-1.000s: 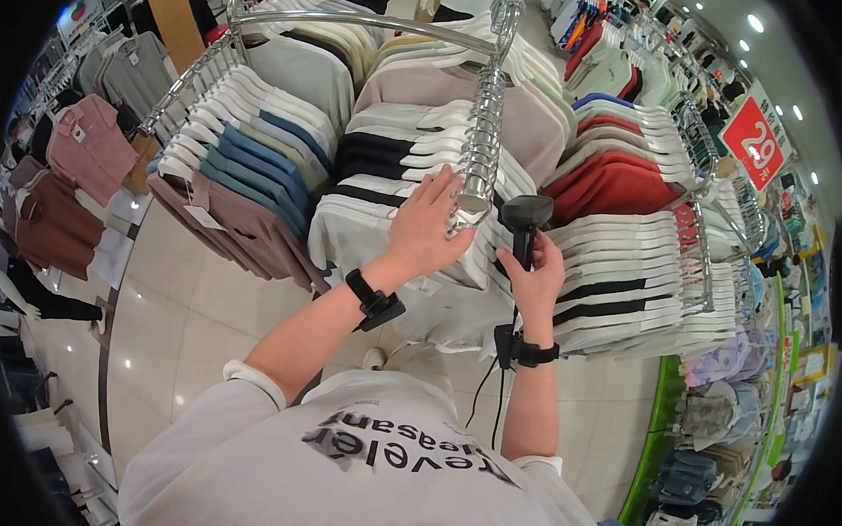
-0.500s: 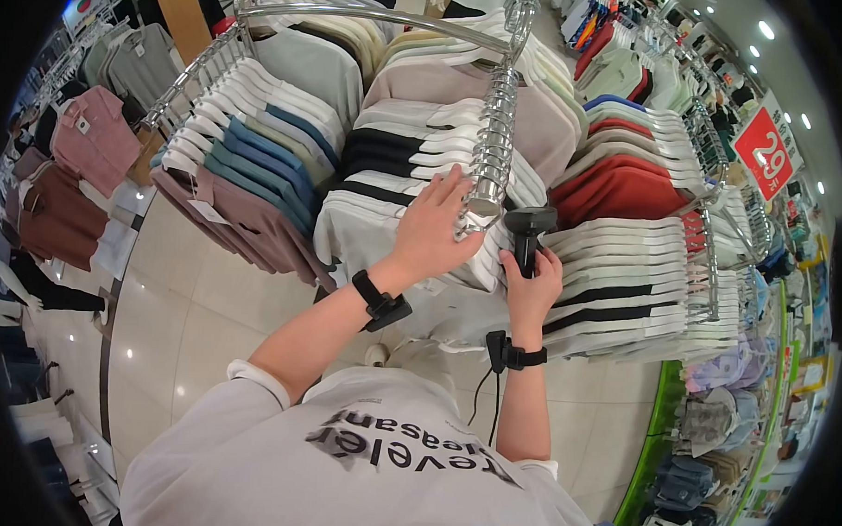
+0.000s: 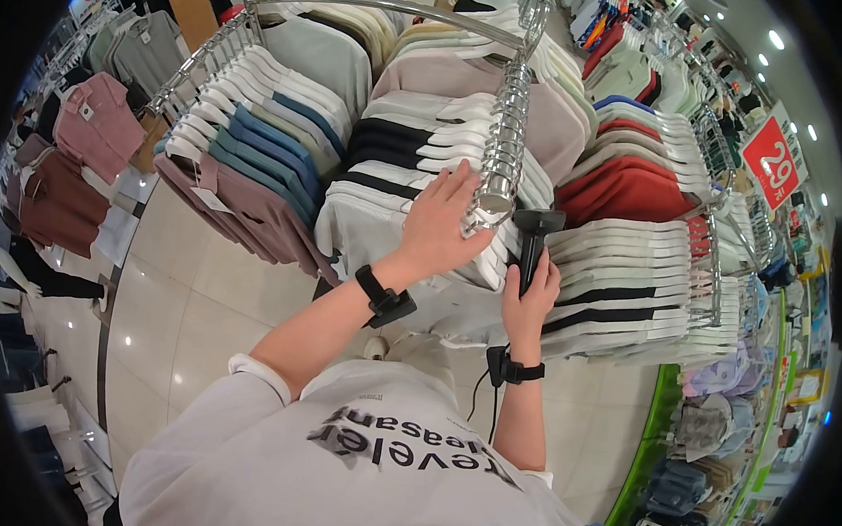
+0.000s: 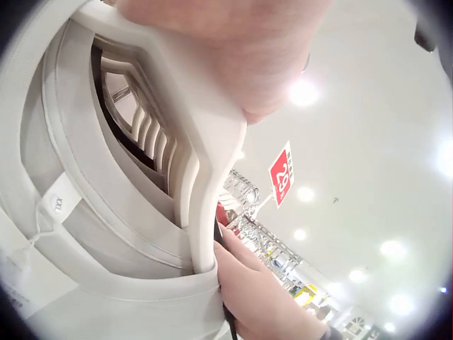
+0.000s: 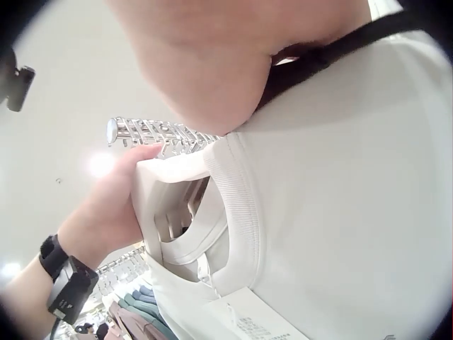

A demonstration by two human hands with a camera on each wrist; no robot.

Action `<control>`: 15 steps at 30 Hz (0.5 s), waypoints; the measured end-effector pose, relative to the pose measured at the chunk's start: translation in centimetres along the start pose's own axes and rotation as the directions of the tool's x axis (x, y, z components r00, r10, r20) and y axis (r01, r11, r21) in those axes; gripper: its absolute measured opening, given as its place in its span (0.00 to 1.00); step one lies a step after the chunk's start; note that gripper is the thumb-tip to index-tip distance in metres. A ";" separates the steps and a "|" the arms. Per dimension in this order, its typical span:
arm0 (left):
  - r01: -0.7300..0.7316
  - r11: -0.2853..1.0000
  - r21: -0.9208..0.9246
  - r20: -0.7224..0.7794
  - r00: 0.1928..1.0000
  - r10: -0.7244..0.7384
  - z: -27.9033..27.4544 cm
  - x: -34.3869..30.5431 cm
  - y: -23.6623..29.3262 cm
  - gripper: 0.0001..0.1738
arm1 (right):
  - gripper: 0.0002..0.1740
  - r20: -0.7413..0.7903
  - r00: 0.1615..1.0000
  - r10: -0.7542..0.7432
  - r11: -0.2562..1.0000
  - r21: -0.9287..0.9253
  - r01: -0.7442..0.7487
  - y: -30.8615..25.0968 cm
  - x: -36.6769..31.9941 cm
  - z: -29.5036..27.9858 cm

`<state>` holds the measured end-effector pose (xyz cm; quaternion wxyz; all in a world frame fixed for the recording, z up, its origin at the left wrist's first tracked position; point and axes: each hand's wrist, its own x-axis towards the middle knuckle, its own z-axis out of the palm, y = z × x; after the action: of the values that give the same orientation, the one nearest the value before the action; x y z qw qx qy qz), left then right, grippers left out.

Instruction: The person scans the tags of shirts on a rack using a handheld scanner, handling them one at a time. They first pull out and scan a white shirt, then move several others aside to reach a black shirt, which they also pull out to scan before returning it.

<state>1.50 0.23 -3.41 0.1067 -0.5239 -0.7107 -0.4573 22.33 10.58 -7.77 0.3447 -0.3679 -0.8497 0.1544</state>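
In the head view, my left hand [image 3: 441,228] rests with nearly straight fingers on white hangers [image 3: 457,153] below the end of a chrome rail [image 3: 496,199]. My right hand [image 3: 531,299] grips a black handheld scanner [image 3: 539,223] by its handle, just right of that rail end. The left wrist view has my left hand [image 4: 233,49] against the front hanger [image 4: 212,127], above a pale shirt [image 4: 134,304] with a size tag [image 4: 60,200]. From the right wrist, a printed paper tag [image 5: 255,319] hangs at the shirt's collar [image 5: 248,212]; the scanner is hidden there.
Blue and teal shirts [image 3: 267,156] and mauve ones [image 3: 247,211] hang to the left. Red shirts [image 3: 623,191] and white shirts [image 3: 625,270] hang to the right, near a red price sign [image 3: 772,157]. A black cable [image 3: 494,405] hangs below my right wrist.
In the head view, the racks have shifted slightly right. My right hand and the scanner have come a little lower relative to the rail end. My left hand stays on the hangers.
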 end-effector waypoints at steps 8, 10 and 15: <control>0.333 0.800 -0.499 0.315 0.930 -0.191 -6.2 -1.0 -1.4 0.41 | 0.39 -0.001 1.000 -0.004 0.999 -0.037 0.004 0.8 -0.3 -0.1; 0.215 0.880 -0.424 0.210 0.968 -0.135 -6.6 -2.4 -4.2 0.36 | 0.39 0.032 0.999 0.006 1.000 -0.020 -0.005 0.6 -0.2 -0.3; 0.056 0.982 0.178 -0.004 0.998 -0.056 -9.2 -5.1 -9.2 0.26 | 0.39 0.027 0.999 -0.039 0.997 0.067 0.037 1.1 -0.6 0.0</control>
<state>-7.08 -10.40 -6.39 0.1400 -0.4923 -0.7631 -0.3945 23.17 10.92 -8.60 0.3478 -0.3376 -0.8557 0.1811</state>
